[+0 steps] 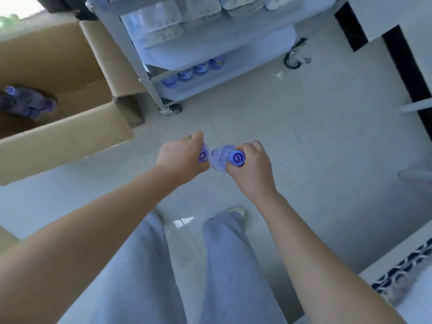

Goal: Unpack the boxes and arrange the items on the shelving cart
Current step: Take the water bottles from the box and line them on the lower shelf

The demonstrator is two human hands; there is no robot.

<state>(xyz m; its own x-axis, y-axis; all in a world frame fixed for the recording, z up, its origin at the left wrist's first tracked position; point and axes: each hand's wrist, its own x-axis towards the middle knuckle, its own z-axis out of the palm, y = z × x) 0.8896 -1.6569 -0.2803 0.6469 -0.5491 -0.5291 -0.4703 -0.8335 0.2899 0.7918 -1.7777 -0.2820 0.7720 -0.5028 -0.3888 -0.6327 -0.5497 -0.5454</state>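
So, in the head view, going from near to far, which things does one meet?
Grey trouser legs → left hand and right hand, each holding a bottle → cardboard box → shelving cart with bottles on its bottom shelf.

A wide stretch of pale tiled floor (268,118) is being left open between the two hands and the shelving cart (149,73) ahead. The cart's lowest shelf is being partly filled by a row of bottles (194,71) along its left front, with bare shelf lying to their right. The left side is being blocked by an open cardboard box (70,127). The right is being bounded by a dark-edged white wall (411,73).
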